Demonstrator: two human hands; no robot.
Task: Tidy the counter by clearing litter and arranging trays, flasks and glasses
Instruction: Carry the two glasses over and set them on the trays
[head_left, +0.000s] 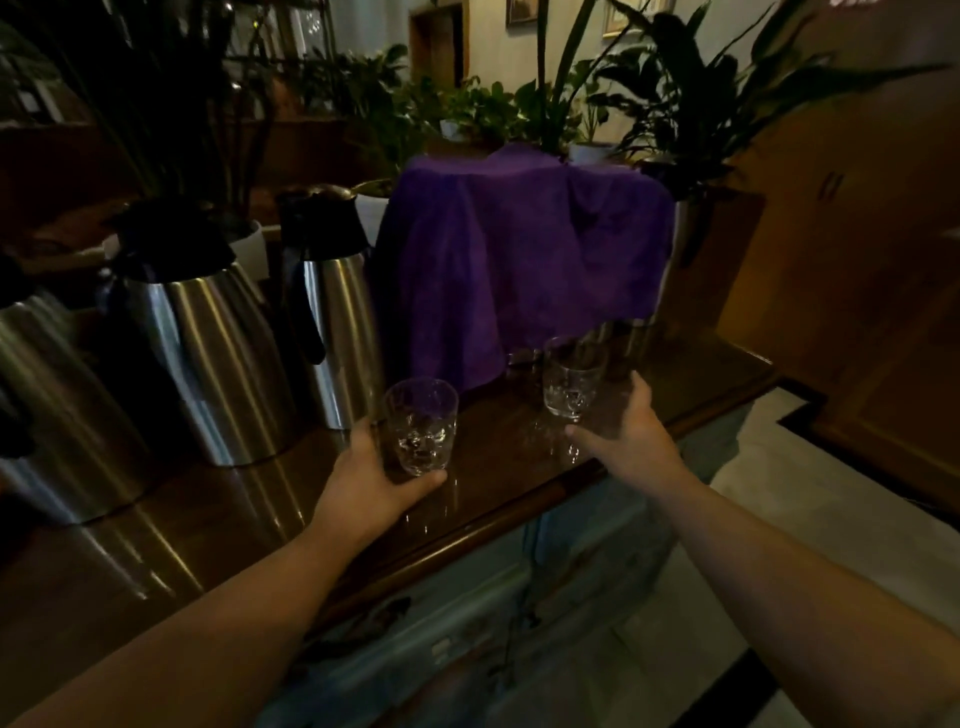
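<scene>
A cut glass is cupped in the left hand and a second glass is gripped by the right hand (fingers curled round each), seemingly so both can be set by the purple-draped stand on the counter.

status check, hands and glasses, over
Left hand holds a clear cut-glass tumbler; right hand holds another. Purple draped cloth right behind.

Light: dim, brightest at 12 o'clock
Glare: streaks on steel flasks at 9 o'clock
Blur: soft throughout
Edges: wide-angle bending
</scene>
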